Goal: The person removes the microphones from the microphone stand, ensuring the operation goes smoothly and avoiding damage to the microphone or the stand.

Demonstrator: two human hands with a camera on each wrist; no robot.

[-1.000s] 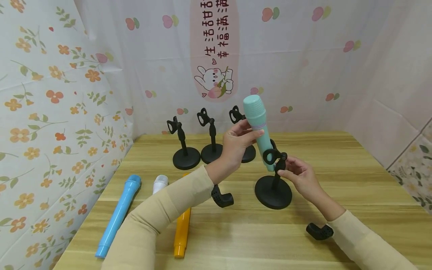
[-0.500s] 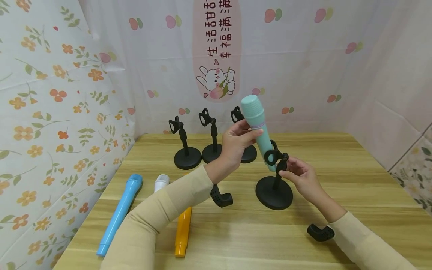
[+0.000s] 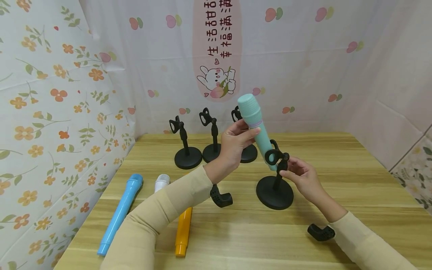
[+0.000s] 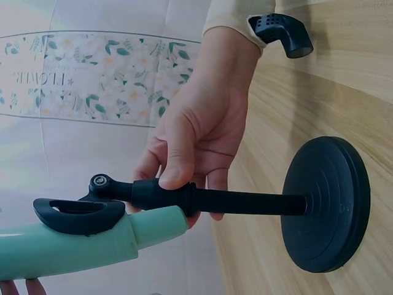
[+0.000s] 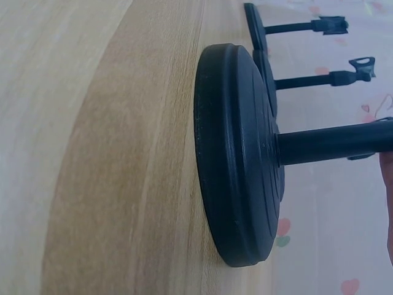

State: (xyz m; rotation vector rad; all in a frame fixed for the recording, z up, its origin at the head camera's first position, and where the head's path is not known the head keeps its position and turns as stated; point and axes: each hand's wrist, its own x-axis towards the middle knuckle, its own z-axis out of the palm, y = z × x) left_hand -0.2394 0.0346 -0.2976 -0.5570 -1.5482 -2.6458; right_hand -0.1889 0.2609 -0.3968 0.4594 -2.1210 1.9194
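Note:
My left hand (image 3: 235, 142) grips a mint-green microphone (image 3: 261, 139) just below its head, fingers behind and thumb in front. The microphone tilts, head up and to the left, and its lower body lies in the clip (image 4: 80, 215) of a black desk stand (image 3: 275, 192). With thumb and fingers my right hand (image 3: 301, 178) pinches that stand's upper post, below the clip joint; the left wrist view shows this hand (image 4: 206, 123) close up. The round base (image 5: 236, 153) appears to rest on the wooden table.
Three black microphone stands, (image 3: 188, 157) the leftmost, line the table's back. To the left lie blue (image 3: 120, 213), white (image 3: 162, 182) and orange (image 3: 183, 230) microphones, the latter two partly behind my left sleeve. Black wrist pieces (image 3: 221, 197) show at both cuffs. Patterned cloth (image 3: 152, 75) hangs behind.
The microphone's head has tipped slightly further left with my left hand, while its lower end stays in the clip. My right hand keeps its hold on the stand.

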